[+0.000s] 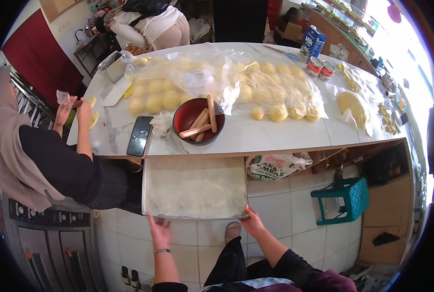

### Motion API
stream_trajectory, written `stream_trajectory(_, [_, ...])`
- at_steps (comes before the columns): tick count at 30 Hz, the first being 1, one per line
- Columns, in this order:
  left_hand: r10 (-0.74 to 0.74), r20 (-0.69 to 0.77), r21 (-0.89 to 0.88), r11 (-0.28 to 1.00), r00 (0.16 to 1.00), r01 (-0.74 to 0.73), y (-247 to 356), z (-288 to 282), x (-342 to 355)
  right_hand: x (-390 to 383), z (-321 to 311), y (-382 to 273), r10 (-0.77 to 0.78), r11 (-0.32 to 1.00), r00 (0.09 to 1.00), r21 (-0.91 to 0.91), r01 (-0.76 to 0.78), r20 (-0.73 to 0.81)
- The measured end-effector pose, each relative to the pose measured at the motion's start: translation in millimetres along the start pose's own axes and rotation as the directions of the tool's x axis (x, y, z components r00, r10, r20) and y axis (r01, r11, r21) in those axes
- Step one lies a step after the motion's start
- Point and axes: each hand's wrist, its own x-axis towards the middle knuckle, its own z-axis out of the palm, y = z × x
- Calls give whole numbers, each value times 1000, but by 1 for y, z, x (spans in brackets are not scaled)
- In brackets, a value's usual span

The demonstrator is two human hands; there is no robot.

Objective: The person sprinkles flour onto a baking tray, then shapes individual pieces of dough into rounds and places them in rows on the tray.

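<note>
Beside the marbled counter (280,135), above floor tiles (270,221), a white-dusted baking tray (195,187) stretches left to right — right hand (254,224) gripping its near corner, left hand (160,234) too blurred to tell.

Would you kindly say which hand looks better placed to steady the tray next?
Probably the right hand: it grips the tray at its near right corner, while the left hand looks open by the left one.
</note>
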Motion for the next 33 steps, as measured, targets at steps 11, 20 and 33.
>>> stream_trajectory(11, [-80,177,925,353,981,-138,108,60,113,60,5,-55,118,823,993,-562,-79,33])
stream_trajectory(20, [-322,141,686,713,936,142,89,91,157,99,61,-98,83,932,996,-355,-66,31])
stream_trajectory(33, [-461,-75,708,600,884,372,97,-18,97,17,8,-26,237,891,957,-356,-282,-165])
